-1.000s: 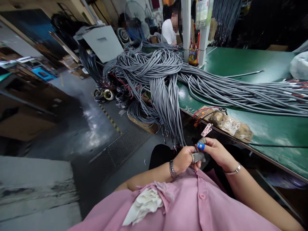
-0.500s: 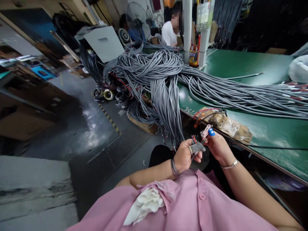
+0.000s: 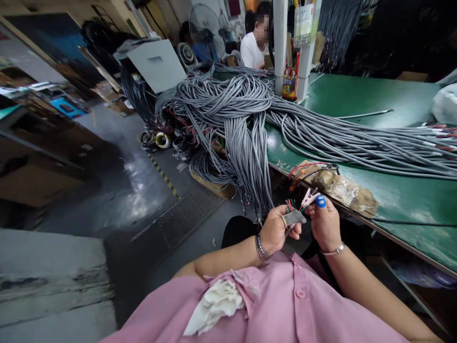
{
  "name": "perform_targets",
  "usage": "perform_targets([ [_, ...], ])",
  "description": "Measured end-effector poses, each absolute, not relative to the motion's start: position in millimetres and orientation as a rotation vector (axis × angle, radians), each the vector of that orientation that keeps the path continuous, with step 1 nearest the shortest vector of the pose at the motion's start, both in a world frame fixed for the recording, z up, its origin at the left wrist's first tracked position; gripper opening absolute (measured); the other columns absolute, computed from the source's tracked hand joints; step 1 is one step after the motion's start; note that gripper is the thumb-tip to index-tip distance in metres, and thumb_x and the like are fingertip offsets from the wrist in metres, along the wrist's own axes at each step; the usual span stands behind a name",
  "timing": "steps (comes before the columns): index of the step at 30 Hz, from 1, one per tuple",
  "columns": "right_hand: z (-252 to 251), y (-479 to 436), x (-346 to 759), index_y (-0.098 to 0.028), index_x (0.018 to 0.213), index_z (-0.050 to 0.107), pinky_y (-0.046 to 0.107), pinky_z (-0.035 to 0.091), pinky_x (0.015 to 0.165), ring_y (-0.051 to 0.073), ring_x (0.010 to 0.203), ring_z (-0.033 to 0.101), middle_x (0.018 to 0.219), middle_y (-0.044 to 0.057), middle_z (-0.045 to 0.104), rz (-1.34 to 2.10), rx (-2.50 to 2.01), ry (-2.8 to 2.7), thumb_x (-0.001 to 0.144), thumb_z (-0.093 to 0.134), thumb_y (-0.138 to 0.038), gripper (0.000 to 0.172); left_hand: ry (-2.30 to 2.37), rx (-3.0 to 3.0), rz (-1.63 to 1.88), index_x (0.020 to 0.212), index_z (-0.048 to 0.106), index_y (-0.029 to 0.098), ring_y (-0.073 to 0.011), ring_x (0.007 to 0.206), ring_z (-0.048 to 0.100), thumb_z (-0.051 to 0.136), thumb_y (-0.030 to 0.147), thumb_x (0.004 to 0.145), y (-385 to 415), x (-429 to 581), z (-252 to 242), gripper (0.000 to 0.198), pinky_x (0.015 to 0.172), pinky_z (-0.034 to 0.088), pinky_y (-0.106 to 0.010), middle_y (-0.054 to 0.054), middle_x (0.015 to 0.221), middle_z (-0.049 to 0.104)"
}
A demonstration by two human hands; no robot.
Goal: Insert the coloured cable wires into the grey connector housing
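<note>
Hands meet just off the near edge of the green bench [image 3: 357, 95]. My left hand [image 3: 274, 232] is closed in a fist around the grey cable end [image 3: 294, 218], whose coloured wires [image 3: 291, 205] fan upward. My right hand [image 3: 326, 224], one fingertip capped by a blue finger cot [image 3: 320, 201], has its fingers curled and pinched on a pink clip [image 3: 308, 196] just beside those wires. A taped wooden block [image 3: 339, 186] lies at the bench edge behind the clip. A mass of grey cables [image 3: 246, 109] spills over the bench's left end toward the floor. A white bag [image 3: 445, 102] sits at the far right edge, and I cannot make out its contents. A second earlier both hands were lower, the right one on the cable end and the clip hanging free.
</note>
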State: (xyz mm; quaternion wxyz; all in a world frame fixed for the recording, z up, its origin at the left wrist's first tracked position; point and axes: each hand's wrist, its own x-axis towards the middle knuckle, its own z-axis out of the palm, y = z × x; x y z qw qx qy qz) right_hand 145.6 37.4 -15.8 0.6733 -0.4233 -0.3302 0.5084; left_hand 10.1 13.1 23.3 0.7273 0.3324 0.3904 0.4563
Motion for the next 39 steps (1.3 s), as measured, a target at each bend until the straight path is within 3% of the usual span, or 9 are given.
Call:
perform_targets([
  [4, -10, 40, 146, -0.023, 0.071, 0.063, 0.027, 0.044, 0.057, 0.012, 0.057, 0.049, 0.066, -0.001, 0.058, 1.422, -0.831, -0.656, 0.081, 0.065, -0.057, 0.036, 0.858, 0.731, 1.010, 0.070, 0.061, 0.012, -0.0098, 0.037, 0.051, 0.073, 0.040, 0.067, 13, 9, 22, 0.030, 0.037, 0.038, -0.020, -0.002, 0.051, 0.060],
  [8, -4, 44, 147, -0.022, 0.085, 0.069, 0.030, 0.050, 0.061, 0.016, 0.065, 0.057, 0.078, 0.003, 0.066, 1.697, -0.778, -0.524, 0.078, 0.065, -0.062, 0.040, 0.840, 0.721, 1.012, 0.069, 0.059, 0.013, -0.0096, 0.036, 0.051, 0.072, 0.038, 0.067, 14, 11, 21, 0.028, 0.036, 0.038, -0.019, -0.001, 0.051, 0.061],
  [17, -1, 44, 144, -0.024, 0.085, 0.070, 0.027, 0.052, 0.062, 0.014, 0.064, 0.057, 0.077, 0.000, 0.066, 1.720, -0.673, -0.447, 0.076, 0.071, -0.057, 0.034, 0.863, 0.716, 1.006, 0.069, 0.059, 0.013, -0.0092, 0.035, 0.051, 0.073, 0.039, 0.067, 12, 13, 15, 0.029, 0.035, 0.039, -0.019, -0.001, 0.050, 0.060],
  [24, -9, 38, 161, -0.023, 0.087, 0.071, 0.029, 0.050, 0.065, 0.015, 0.071, 0.058, 0.086, 0.004, 0.067, 1.842, -0.681, -0.566, 0.077, 0.057, -0.072, 0.052, 0.898, 0.785, 0.999, 0.068, 0.062, 0.011, -0.0090, 0.036, 0.051, 0.074, 0.042, 0.068, 5, 7, 13, 0.033, 0.036, 0.041, -0.019, -0.002, 0.051, 0.061],
  [27, -8, 29, 168, -0.021, 0.087, 0.071, 0.030, 0.049, 0.067, 0.016, 0.071, 0.058, 0.085, 0.005, 0.066, 1.919, -0.723, -0.735, 0.075, 0.065, -0.066, 0.047, 0.931, 0.822, 0.989, 0.068, 0.063, 0.011, -0.0088, 0.037, 0.051, 0.075, 0.044, 0.068, 1, 3, 10, 0.035, 0.037, 0.042, -0.019, -0.002, 0.052, 0.061],
  [33, -7, 12, 165, -0.018, 0.080, 0.069, 0.025, 0.042, 0.063, 0.011, 0.063, 0.052, 0.070, 0.000, 0.062, 1.758, -0.904, -1.010, 0.077, 0.076, -0.034, 0.018, 0.956, 0.933, 0.934, 0.068, 0.062, 0.011, -0.0089, 0.039, 0.053, 0.074, 0.046, 0.071, -2, 1, 5, 0.036, 0.040, 0.043, -0.019, -0.001, 0.053, 0.060],
  [39, 1, 13, 165, -0.017, 0.079, 0.069, 0.025, 0.041, 0.063, 0.011, 0.063, 0.052, 0.070, 0.000, 0.063, 1.626, -0.985, -1.154, 0.078, 0.076, -0.034, 0.019, 0.915, 0.991, 0.805, 0.078, 0.063, 0.011, -0.0110, 0.042, 0.057, 0.072, 0.052, 0.072, -1, -4, 9, 0.043, 0.043, 0.046, -0.021, -0.002, 0.055, 0.062],
])
